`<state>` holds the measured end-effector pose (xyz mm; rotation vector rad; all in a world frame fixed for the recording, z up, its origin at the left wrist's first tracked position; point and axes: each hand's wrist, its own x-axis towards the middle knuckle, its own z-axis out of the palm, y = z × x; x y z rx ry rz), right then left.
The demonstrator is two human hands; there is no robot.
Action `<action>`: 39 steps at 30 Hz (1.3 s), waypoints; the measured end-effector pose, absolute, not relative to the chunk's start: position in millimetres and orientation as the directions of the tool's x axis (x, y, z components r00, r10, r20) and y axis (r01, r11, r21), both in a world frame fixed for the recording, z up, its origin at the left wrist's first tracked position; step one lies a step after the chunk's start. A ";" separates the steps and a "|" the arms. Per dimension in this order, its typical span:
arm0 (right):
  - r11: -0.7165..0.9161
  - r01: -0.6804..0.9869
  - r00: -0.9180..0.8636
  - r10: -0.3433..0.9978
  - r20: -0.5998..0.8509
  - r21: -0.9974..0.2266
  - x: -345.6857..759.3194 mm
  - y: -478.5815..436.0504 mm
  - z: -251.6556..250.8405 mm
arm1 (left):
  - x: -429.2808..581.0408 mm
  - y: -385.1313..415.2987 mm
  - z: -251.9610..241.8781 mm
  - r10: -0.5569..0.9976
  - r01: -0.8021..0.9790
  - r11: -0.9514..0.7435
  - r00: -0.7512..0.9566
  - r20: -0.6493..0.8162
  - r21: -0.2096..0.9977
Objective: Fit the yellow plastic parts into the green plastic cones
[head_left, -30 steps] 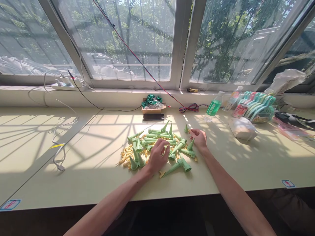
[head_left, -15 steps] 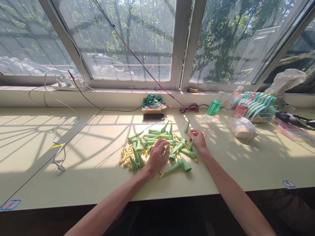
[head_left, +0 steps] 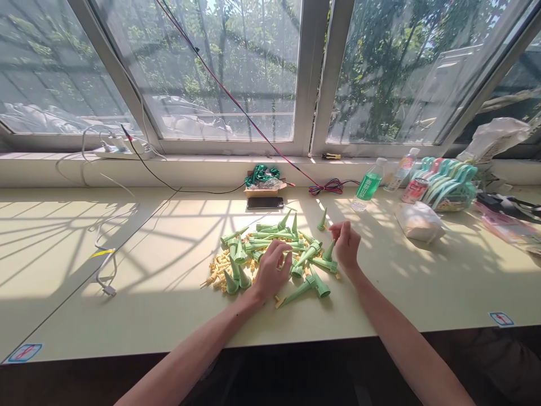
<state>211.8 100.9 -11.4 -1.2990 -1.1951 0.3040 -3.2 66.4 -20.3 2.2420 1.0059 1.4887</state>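
A heap of green plastic cone spikes [head_left: 270, 243] and small yellow pieces [head_left: 218, 267] lies on the pale table [head_left: 147, 304]. My left hand [head_left: 270, 270] rests on the heap's middle, fingers curled round a green cone. My right hand [head_left: 346, 245] hovers just above the heap's right edge, thumb and fingers pinched together; what they hold is too small to name. A single green cone [head_left: 323, 220] stands upright just left of my right fingers.
A black phone [head_left: 264, 202] and a small box with green cord [head_left: 262, 179] lie behind the heap. A green-label bottle [head_left: 368, 184], a can [head_left: 415, 190], pastel hangers [head_left: 448, 183] and a white bag [head_left: 418, 221] sit at right. Cables [head_left: 105, 265] and a power strip [head_left: 122, 149] are left.
My right hand has lifted off the table and drawn back slightly to the right, leaving a green cone standing upright. My left hand stays on the heap, fingers shifting a little.
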 end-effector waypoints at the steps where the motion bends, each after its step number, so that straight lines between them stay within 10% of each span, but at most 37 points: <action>1: 0.343 0.449 0.391 0.755 0.526 -0.825 210.6 99.7 -12.4 | -3.2 66.3 -20.2 0.674 0.398 -0.724 0.234 0.701 0.563; 17: 0.522 0.513 0.156 0.724 0.672 -0.681 207.4 102.6 -15.0 | -3.1 66.9 -22.6 0.671 0.399 -0.727 0.243 0.701 0.559; 39: 0.619 0.524 0.297 0.512 0.806 -0.585 183.8 94.9 9.0 | -5.2 63.0 -21.5 0.689 0.393 -0.712 0.232 0.686 0.582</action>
